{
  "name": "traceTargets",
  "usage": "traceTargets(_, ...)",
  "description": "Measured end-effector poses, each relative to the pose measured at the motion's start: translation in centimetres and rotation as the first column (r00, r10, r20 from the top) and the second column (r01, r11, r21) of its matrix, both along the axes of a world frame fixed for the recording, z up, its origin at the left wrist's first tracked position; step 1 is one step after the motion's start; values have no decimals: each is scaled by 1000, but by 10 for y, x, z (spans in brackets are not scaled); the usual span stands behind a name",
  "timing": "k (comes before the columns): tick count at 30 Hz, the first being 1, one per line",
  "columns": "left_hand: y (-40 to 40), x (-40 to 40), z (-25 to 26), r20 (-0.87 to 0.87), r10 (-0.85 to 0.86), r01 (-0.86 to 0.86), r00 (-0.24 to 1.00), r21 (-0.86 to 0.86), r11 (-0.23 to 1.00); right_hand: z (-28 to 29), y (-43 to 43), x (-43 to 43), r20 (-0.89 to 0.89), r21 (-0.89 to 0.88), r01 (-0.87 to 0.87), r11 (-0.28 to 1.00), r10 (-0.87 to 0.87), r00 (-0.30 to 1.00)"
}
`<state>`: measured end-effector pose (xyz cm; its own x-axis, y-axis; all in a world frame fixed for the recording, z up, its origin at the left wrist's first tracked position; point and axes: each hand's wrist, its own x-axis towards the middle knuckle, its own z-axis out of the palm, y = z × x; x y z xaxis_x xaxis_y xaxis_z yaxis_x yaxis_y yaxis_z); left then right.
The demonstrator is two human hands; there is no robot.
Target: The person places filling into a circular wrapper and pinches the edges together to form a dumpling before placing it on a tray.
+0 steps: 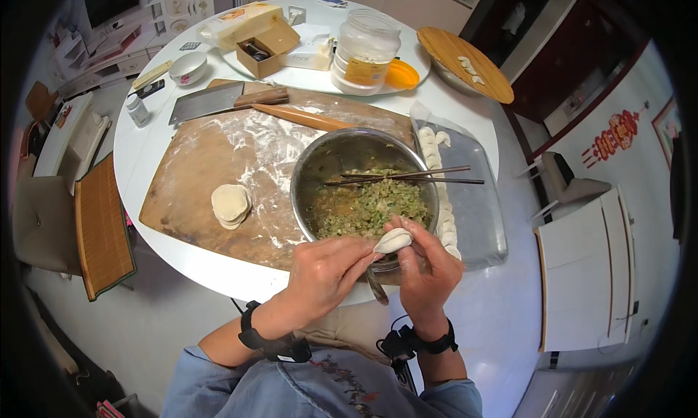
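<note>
A folded white dumpling [393, 240] is pinched between my left hand [327, 268] and my right hand [428, 265], over the near rim of a steel bowl [300, 199]. Chopped green filling [376, 205] lies in the bowl, and a pair of dark chopsticks [455, 180] rests across it, reaching past the right rim. Left of the bowl, a small stack of round dough wrappers [231, 204] sits on the floured wooden board [180, 199]. To the right, a row of finished dumplings [445, 210] lines the left side of a plastic-covered metal tray [477, 216].
Behind the bowl are a wooden rolling pin [305, 116] and a cleaver [207, 102]. Farther back stand a large plastic jar [365, 52], an orange lid [402, 74], an opened cardboard box [262, 55], a white bowl [188, 69] and a round wooden lid [452, 52] holding several dough pieces.
</note>
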<state>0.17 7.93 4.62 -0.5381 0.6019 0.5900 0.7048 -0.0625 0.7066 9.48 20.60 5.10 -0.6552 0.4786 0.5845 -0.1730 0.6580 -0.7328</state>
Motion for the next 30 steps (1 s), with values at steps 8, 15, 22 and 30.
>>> traceTargets(8,6,0,3,22,-47,48,999,-71,996,11,11,15,-18,-182,-37,983,34,999)
traceTargets(15,-12,-27,5,396,36,-72,918,78,994,54,125,51,-34,-162,259,952,-267,963)
traceTargets(22,-37,-55,-15,438,239,-321,866,120,940,1,273,0,285,-229,274,934,-205,936)
traceTargets(30,-80,-81,-39,550,377,-503,745,93,859,-79,319,-77,428,-77,221,972,-168,888)
